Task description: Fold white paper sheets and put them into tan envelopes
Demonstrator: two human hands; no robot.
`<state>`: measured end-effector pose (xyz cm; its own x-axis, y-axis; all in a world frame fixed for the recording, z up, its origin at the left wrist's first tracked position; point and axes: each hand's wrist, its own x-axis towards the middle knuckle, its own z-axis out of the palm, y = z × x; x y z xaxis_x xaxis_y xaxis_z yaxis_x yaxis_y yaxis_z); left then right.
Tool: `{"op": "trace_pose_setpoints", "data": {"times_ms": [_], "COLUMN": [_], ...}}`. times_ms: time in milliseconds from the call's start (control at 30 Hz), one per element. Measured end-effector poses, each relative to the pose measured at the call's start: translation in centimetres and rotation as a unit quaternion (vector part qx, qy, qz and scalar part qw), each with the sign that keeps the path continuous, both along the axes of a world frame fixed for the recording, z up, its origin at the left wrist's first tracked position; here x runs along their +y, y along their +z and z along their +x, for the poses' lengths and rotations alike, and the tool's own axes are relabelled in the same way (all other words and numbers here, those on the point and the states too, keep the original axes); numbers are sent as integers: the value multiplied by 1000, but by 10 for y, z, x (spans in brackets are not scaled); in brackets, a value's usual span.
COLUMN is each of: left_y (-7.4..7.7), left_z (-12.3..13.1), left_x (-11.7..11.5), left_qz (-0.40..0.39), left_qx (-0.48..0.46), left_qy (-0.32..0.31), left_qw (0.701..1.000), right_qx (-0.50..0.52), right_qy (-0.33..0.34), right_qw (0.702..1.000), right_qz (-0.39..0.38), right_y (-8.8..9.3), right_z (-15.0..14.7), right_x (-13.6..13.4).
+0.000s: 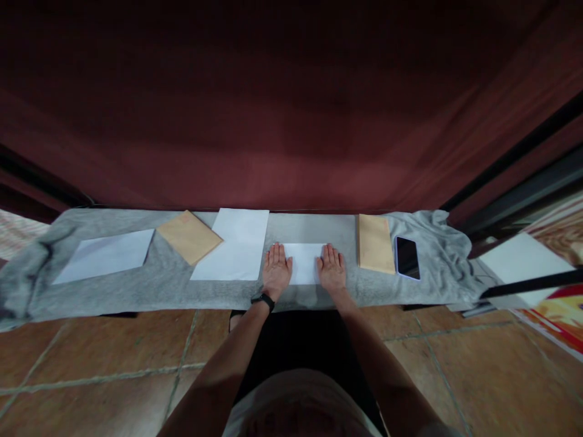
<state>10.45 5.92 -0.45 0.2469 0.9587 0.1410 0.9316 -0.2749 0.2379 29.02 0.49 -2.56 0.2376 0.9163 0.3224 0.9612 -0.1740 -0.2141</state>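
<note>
A small white sheet of paper [304, 264] lies in front of me on a grey cloth [314, 222]; whether it is folded I cannot tell. Flat on its left end rests my left hand [276, 267], fingers stretched out, a dark band [263, 300] around the wrist. My right hand [332, 268] presses flat on the right end, its fingers also extended. Between the two hands the middle of the paper shows. The paper's outer ends are hidden under the palms.
Left of my hands lie a large white sheet [239, 246], a brown envelope [189, 237] overlapping it, and another white sheet [107, 256]. To the right are a stack of brown envelopes [376, 244] and a phone [407, 258]. A dark red wall-like surface [291, 152] rises behind.
</note>
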Motion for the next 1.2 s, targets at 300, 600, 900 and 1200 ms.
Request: {"op": "trace_pose_setpoints", "data": {"times_ms": [300, 600, 900, 1200], "left_y": [6, -1, 2, 7], "left_z": [-11, 9, -22, -34], "left_x": [-24, -80, -86, -90], "left_qz": [13, 10, 15, 16], "left_qx": [-14, 18, 5, 9], "left_qy": [9, -159, -101, -35], "left_qw": [1000, 987, 995, 999], "right_qx": [6, 52, -2, -13], "right_qy": [-37, 189, 109, 42], "right_qw": [999, 980, 994, 999], "right_qz": [-6, -40, -13, -13], "right_y": [11, 18, 7, -1], "right_z": [3, -60, -26, -1], "right_x": [-15, -43, -71, -83]}}
